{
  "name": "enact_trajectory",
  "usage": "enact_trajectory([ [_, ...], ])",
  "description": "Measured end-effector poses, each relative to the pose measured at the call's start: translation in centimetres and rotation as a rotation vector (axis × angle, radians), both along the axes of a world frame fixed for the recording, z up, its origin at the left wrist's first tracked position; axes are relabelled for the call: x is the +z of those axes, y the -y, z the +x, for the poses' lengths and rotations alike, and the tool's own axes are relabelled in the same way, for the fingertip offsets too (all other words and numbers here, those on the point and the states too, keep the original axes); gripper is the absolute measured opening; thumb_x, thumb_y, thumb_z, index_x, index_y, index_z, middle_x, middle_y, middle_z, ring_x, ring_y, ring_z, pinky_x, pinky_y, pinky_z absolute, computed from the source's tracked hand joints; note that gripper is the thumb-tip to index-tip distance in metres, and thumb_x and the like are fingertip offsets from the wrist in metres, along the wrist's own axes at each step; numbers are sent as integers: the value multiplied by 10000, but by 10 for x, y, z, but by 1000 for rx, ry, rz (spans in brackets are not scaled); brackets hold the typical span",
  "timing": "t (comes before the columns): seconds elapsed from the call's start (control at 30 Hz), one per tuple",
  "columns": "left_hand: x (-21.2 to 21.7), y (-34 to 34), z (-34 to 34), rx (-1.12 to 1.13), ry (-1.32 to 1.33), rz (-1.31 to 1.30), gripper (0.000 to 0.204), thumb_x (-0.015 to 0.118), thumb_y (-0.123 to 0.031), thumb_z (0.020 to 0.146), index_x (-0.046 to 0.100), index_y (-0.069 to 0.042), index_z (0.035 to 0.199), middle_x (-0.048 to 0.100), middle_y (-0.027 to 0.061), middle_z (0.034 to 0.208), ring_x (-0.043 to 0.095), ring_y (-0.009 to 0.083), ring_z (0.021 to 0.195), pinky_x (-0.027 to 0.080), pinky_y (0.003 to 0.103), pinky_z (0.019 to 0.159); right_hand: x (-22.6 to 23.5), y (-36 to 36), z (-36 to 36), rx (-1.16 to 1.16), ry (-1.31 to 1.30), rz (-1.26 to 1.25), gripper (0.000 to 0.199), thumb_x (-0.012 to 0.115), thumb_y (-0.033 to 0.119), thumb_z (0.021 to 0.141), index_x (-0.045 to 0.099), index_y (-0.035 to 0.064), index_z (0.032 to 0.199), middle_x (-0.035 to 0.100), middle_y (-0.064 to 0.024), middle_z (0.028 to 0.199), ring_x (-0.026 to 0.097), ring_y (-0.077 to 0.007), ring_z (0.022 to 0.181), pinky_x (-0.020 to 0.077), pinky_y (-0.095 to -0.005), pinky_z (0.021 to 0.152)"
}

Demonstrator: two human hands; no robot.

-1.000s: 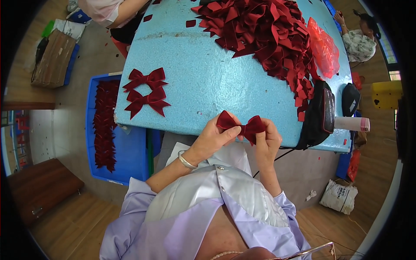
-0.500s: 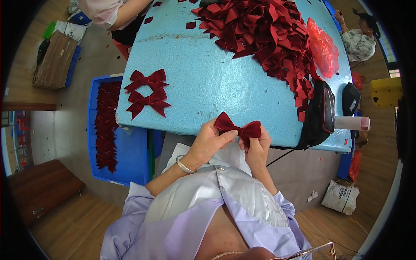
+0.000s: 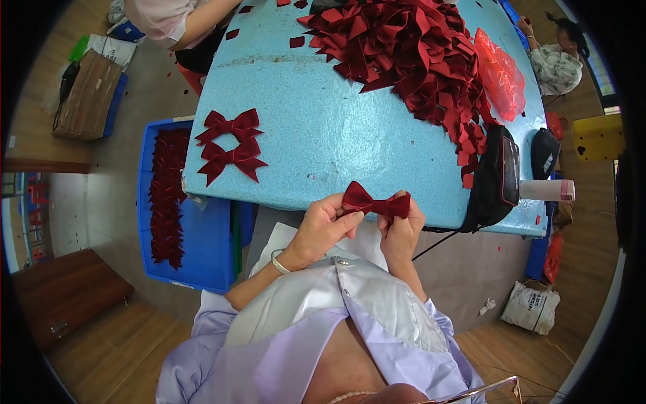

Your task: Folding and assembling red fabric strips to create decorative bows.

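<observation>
Well, a dark red bow (image 3: 377, 204) is near the middle of the frame, by the lower edge of the blue desk (image 3: 296, 121). Two hands have it. The left hand (image 3: 321, 225) pinches the bow's left side, with the thumb at the lower edge and the fingers bent. The right hand (image 3: 402, 232) pinches the right end, with its fingers curled in. A silver bracelet (image 3: 277, 262) is on the left wrist.

At the left of the desk, two more red bows lie flat, the upper bow (image 3: 232, 124) just above the lower bow (image 3: 232, 160). A big heap of red ribbon bits (image 3: 410, 60) fills the top of the desk, right of the middle. A shiny red plastic bag (image 3: 500, 77) lies along its right side. Below that, at the right edge, are a black bag (image 3: 494, 182) and a pale pink bottle (image 3: 545, 190).

At the left of the frame, a blue tub (image 3: 205, 242) holds a long row of red bows (image 3: 167, 202). Someone's pink sleeve (image 3: 158, 20) shows at the upper left. Another person (image 3: 555, 67) is at the upper right.
</observation>
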State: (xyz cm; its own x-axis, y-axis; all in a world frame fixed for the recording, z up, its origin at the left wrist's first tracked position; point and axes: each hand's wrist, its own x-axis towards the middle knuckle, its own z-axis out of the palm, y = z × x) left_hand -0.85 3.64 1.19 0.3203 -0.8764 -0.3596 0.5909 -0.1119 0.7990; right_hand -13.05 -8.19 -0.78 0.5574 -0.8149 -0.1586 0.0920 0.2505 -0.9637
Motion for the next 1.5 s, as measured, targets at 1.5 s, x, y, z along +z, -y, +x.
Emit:
enact_trajectory([
  [1.5, -11, 18, -17, 175, -243, -99, 211, 704, 12, 812, 577, -22, 976, 625, 45, 846, 546, 96, 671, 450, 246, 578, -4, -10, 3, -56, -389, -752, 230, 638, 82, 917, 531, 9, 728, 506, -98, 561, 437, -92, 508, 360, -304, 465],
])
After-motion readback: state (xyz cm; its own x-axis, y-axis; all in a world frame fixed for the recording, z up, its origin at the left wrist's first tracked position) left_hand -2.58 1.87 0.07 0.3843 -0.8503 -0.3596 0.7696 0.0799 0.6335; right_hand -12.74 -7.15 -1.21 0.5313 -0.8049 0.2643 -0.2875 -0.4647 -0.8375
